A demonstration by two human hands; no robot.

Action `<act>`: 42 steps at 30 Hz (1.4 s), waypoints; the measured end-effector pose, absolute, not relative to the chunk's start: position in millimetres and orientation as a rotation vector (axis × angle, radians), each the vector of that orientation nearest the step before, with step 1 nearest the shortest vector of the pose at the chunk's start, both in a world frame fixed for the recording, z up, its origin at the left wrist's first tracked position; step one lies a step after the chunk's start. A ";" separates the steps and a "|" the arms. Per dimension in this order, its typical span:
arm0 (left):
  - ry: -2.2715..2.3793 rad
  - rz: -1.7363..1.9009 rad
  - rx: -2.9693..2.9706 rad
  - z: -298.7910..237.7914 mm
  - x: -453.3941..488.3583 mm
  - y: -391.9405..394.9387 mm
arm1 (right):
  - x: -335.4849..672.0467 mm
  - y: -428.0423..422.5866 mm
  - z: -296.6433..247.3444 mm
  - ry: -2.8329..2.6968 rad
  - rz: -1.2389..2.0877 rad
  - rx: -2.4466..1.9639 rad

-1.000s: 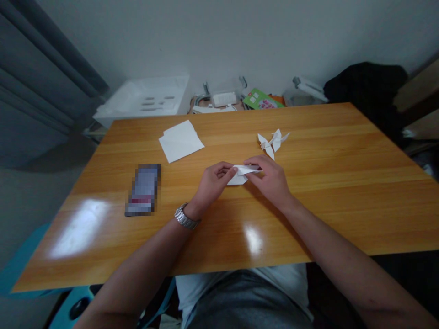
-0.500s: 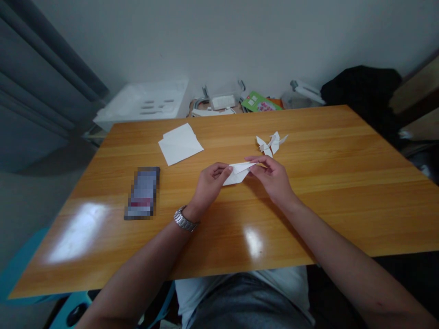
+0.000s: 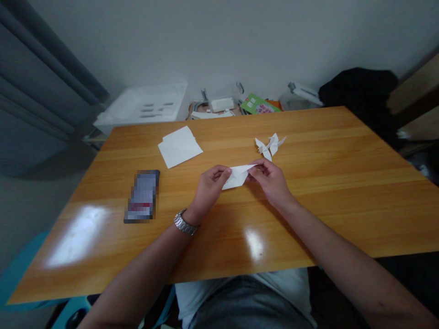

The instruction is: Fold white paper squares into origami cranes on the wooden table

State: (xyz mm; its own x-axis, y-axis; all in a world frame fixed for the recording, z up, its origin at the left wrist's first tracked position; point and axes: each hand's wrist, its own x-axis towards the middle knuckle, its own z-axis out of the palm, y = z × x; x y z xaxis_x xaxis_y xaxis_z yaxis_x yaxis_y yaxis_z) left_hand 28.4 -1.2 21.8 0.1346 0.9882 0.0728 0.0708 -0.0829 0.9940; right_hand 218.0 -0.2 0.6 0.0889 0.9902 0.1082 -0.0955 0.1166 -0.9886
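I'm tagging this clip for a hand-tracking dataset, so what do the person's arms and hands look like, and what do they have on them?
The left hand and right hand are bare, with no gloves and no visible rings. A silver metal link watch sits on the left wrist; the right wrist shows nothing. Both forearms are bare, with no sleeves over them.

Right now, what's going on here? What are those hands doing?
A person is holding a folded white paper between their left hand and right hand, over a wooden table. A white origami bird lies just beyond the right hand. A small stack of white paper and a blurred phone lie farther left.
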 end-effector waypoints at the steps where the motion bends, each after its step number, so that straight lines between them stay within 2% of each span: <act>1: 1.127 1.127 1.381 22.0 28.4 -1.1 | 218.2 -0.4 0.6 -1.128 1.112 -1.089; 8: 1.101 1.082 1.400 15.7 27.7 2.8 | 221.1 -2.3 4.5 -1.263 1.079 -1.091; 17: 1.111 1.082 1.457 12.0 28.8 3.1 | 217.6 -4.2 5.5 -1.100 1.264 -1.057; 27: 1.018 1.002 1.603 13.7 30.9 -2.3 | 220.2 -4.9 8.3 -1.330 1.129 -1.100; 42: 0.956 1.013 1.441 7.6 32.1 -1.9 | 219.7 -8.0 9.4 -1.318 1.187 -1.110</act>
State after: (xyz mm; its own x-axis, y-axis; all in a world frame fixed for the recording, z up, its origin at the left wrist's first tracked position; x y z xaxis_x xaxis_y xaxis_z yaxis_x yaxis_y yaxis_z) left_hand 32.1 -1.9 7.6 0.3138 0.9458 0.0834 0.0284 -0.0971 0.9949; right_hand 219.7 -8.0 9.4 -0.0769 0.9925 0.0952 0.0084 0.0961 -0.9953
